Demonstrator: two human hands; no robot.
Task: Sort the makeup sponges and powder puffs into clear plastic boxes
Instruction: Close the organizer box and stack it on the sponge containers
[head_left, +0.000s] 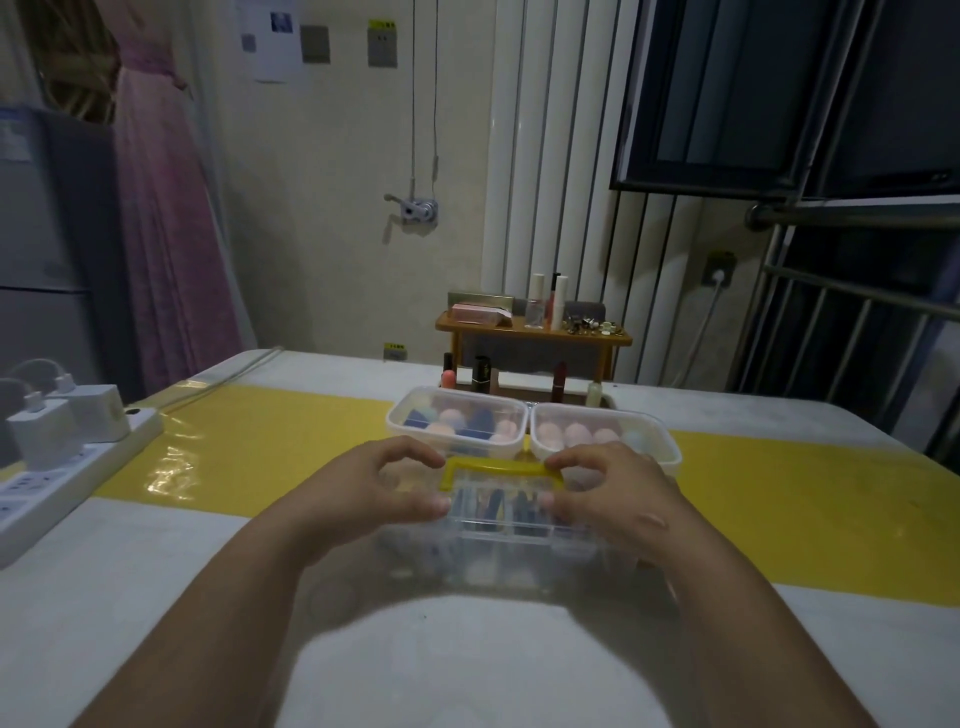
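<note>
Head view | left hand (384, 486) and right hand (613, 493) both grip the handled clear box (498, 525) between them | two sponge boxes (457, 421) just beyond fingertips

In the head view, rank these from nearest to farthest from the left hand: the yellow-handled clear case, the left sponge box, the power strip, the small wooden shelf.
From the left hand:
1. Yellow-handled clear case, under its fingers.
2. Left sponge box, just behind the hand.
3. Power strip, at the table's left edge.
4. Small wooden shelf, beyond the table's far edge.
</note>
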